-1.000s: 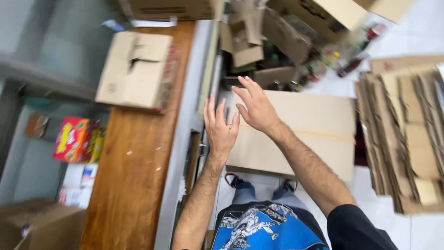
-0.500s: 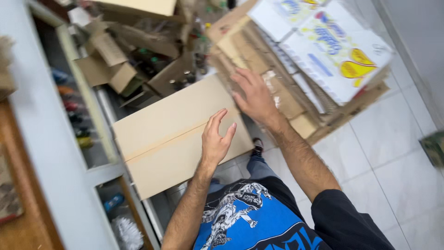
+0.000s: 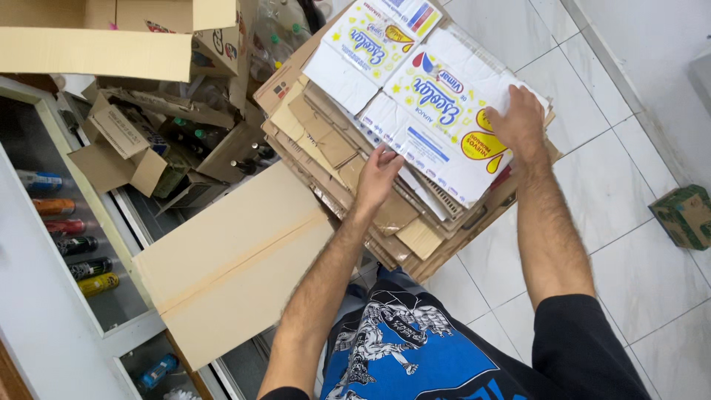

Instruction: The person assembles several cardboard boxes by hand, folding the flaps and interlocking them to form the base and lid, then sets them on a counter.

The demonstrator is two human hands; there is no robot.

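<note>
The white printed flattened carton [image 3: 437,111] lies on top of the stack of flattened cardboard [image 3: 385,215] on the tiled floor [image 3: 637,185]. The right hand [image 3: 522,118] presses its far edge with fingers spread, gripping nothing; the left hand [image 3: 378,178] rests flat at its near edge (fingers loosely open). A taped plain brown box [image 3: 237,259] sits just beside, not yet flattened.

- left hand [image 3: 379,176]: bare, no glove, no ring or watch visible; forearm bare and hairy
- right hand [image 3: 520,120]: bare, same; forearm bare and hairy up to a black short sleeve [image 3: 585,348] at 5 o'clock
- blue t-shirt [image 3: 415,355] at 6 o'clock, white and black graphic print on the front
- blue jeans [image 3: 392,280] just above the shirt hem
</note>
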